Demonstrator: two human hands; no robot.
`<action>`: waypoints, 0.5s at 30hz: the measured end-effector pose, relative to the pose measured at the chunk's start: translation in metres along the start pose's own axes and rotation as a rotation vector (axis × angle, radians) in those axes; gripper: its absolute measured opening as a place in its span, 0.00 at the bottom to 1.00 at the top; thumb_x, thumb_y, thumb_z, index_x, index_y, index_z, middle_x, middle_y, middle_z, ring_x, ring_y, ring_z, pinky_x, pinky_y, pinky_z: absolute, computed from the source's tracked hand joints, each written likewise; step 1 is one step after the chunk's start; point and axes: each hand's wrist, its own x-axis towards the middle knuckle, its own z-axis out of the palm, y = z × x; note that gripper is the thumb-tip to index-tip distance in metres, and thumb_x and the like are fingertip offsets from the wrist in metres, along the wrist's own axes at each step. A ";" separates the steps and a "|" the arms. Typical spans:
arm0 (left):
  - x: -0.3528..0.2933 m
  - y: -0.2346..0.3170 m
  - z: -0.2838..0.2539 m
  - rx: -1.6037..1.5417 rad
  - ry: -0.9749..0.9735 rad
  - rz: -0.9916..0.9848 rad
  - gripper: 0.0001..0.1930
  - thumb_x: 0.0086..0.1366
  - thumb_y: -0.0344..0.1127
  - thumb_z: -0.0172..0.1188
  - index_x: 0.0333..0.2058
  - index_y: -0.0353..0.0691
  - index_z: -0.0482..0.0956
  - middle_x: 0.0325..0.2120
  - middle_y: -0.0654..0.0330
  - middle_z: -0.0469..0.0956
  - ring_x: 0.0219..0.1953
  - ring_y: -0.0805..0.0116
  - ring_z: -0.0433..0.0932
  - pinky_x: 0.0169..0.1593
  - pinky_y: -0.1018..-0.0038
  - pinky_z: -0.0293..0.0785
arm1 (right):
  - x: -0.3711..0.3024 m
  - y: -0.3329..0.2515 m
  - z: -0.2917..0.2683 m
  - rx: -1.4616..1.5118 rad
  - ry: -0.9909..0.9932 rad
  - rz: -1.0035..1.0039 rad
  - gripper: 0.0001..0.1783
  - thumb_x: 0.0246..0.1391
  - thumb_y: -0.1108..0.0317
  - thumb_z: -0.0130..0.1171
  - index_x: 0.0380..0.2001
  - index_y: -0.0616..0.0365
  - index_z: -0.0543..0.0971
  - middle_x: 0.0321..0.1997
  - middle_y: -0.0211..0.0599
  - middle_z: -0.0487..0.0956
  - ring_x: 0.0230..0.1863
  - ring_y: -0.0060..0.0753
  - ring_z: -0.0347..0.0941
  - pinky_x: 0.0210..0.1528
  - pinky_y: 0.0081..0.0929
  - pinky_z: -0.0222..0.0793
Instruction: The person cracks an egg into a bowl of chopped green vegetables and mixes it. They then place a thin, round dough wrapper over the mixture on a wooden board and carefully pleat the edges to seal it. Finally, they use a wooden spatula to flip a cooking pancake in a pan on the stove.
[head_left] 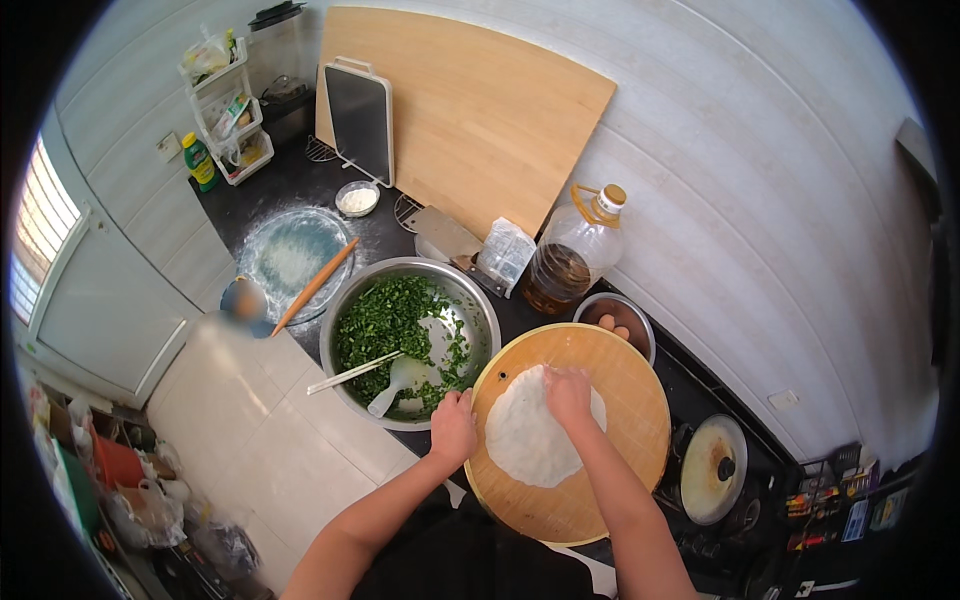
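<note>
A flat round of white dough (pixel 528 432) lies on a round wooden board (pixel 635 440) in front of me. My right hand (pixel 570 396) is closed at the dough's upper right edge, its fingertips hidden against the dough. My left hand (pixel 453 430) is curled at the board's left edge, gripping it next to the bowl's rim. That large steel bowl (pixel 478 300) holds chopped green leaves (pixel 385 315). Inside it rest a translucent spatula (pixel 402 380) and a pair of chopsticks (pixel 352 373) reaching over the rim.
A floured round sheet (pixel 285 250) bears a rolling pin (pixel 318 285). Behind stand a small flour bowl (pixel 357 199), cleaver (pixel 447 235), oil jug (pixel 575 250) and egg bowl (pixel 642 325). A lidded pan (pixel 712 470) sits right. A large wooden board (pixel 480 110) leans on the wall.
</note>
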 end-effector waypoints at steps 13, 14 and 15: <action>-0.001 0.001 -0.001 -0.001 0.001 0.012 0.24 0.56 0.29 0.58 0.52 0.31 0.69 0.41 0.49 0.69 0.43 0.51 0.70 0.46 0.61 0.68 | -0.010 0.028 -0.001 -0.003 0.011 0.026 0.09 0.53 0.66 0.53 0.27 0.53 0.82 0.26 0.41 0.78 0.31 0.46 0.71 0.39 0.42 0.62; -0.001 0.001 -0.001 0.000 0.002 0.015 0.24 0.56 0.29 0.58 0.53 0.31 0.68 0.41 0.49 0.69 0.44 0.51 0.70 0.46 0.60 0.68 | -0.009 0.031 -0.002 -0.002 0.014 0.030 0.09 0.53 0.65 0.53 0.27 0.53 0.82 0.26 0.40 0.78 0.31 0.46 0.72 0.40 0.42 0.62; -0.001 0.000 -0.001 0.000 0.003 0.017 0.24 0.56 0.29 0.58 0.53 0.32 0.68 0.41 0.49 0.69 0.44 0.51 0.70 0.46 0.60 0.68 | -0.008 0.035 -0.003 0.000 0.018 0.033 0.09 0.53 0.65 0.53 0.27 0.53 0.82 0.26 0.40 0.78 0.31 0.45 0.72 0.40 0.42 0.62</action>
